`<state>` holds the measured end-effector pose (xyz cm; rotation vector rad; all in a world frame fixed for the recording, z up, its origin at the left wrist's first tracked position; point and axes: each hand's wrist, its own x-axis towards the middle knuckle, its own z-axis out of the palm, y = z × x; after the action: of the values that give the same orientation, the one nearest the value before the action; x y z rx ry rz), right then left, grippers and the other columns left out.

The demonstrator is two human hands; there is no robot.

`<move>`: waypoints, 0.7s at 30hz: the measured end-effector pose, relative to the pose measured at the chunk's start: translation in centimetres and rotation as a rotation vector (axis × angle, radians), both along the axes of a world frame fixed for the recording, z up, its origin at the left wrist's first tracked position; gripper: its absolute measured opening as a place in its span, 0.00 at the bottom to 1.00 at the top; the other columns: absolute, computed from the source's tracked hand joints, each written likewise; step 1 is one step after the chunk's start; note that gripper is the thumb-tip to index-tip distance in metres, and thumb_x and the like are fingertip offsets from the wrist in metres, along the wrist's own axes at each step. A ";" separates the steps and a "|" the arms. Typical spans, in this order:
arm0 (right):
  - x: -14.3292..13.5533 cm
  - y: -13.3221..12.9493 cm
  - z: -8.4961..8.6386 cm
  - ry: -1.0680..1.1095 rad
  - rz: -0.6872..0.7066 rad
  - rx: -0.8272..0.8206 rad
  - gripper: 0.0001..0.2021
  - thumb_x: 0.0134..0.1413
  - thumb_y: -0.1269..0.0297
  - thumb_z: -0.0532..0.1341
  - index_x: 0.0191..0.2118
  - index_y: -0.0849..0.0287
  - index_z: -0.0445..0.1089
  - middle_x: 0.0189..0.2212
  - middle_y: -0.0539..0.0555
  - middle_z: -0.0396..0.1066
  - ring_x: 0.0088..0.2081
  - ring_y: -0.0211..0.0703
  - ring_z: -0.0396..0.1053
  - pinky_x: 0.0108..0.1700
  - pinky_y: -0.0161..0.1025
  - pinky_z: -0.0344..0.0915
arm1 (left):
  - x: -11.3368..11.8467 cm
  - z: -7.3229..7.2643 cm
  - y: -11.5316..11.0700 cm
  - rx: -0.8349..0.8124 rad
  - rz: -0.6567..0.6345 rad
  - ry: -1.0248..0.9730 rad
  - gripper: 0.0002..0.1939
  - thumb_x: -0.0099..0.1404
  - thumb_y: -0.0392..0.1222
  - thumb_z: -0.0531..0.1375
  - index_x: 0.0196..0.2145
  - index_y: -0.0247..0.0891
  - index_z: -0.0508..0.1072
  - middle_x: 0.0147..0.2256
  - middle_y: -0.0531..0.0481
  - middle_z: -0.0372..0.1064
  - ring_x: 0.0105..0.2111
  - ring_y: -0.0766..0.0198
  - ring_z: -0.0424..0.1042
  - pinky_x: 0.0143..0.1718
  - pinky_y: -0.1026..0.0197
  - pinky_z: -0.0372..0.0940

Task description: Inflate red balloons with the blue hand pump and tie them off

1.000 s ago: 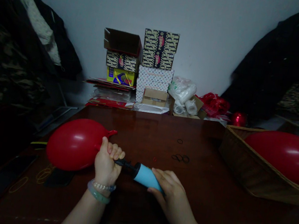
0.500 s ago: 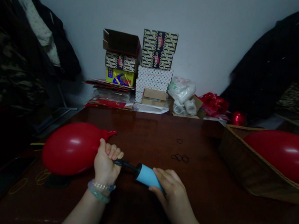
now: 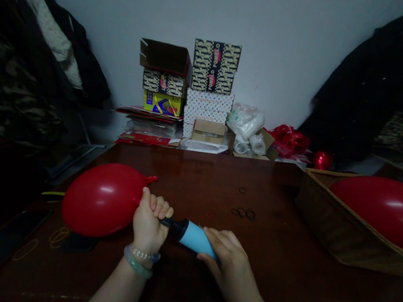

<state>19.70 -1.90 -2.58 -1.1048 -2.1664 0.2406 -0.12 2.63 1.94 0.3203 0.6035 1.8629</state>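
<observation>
A red inflated balloon lies at the left of the dark wooden table, a short red tail sticking out at its upper right. Beside it my left hand is closed in a fist at the balloon's near end, around the black end of a hand pump; the fingers hide where balloon and pump meet. The pump's light-blue barrel points down to the right. Wrapped over the barrel's rear is my right hand. Little of the black rod shows between the left fist and the barrel.
A wicker basket with another red balloon stands at the right. Black rubber bands lie mid-table, yellowish bands at left near a dark phone-like slab. Stacked boxes line the wall.
The blue barrel and my left fist have come closer together, so less of the pump's rod shows. My left hand and the balloon have shifted slightly right.
</observation>
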 end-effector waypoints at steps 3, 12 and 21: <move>0.5 0.2 0.1 -0.001 0.013 0.005 0.23 0.56 0.63 0.62 0.58 0.56 0.62 0.50 0.58 0.70 0.48 0.50 0.66 0.50 0.49 0.67 | -0.8 0.4 0.1 0.005 0.027 -0.010 0.25 0.61 0.46 0.60 0.18 0.38 0.47 0.13 0.61 0.42 0.12 0.75 0.45 0.15 0.68 0.46; 1.4 0.5 0.3 -0.026 0.002 0.037 0.21 0.55 0.63 0.62 0.55 0.56 0.65 0.48 0.58 0.71 0.47 0.49 0.68 0.49 0.47 0.69 | -1.9 0.6 0.5 0.016 0.062 -0.040 0.25 0.62 0.45 0.59 0.18 0.38 0.47 0.12 0.61 0.43 0.12 0.75 0.45 0.14 0.68 0.46; 0.5 -0.1 -0.2 -0.021 -0.019 0.059 0.22 0.56 0.64 0.61 0.56 0.57 0.63 0.48 0.59 0.71 0.47 0.50 0.67 0.49 0.49 0.68 | -0.5 0.1 0.1 0.005 0.006 -0.045 0.25 0.61 0.45 0.59 0.18 0.38 0.47 0.13 0.61 0.42 0.12 0.75 0.44 0.15 0.68 0.46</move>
<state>20.21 -1.96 -2.74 -1.0990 -2.1662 0.1556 -0.58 2.70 2.06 0.2790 0.5697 1.8722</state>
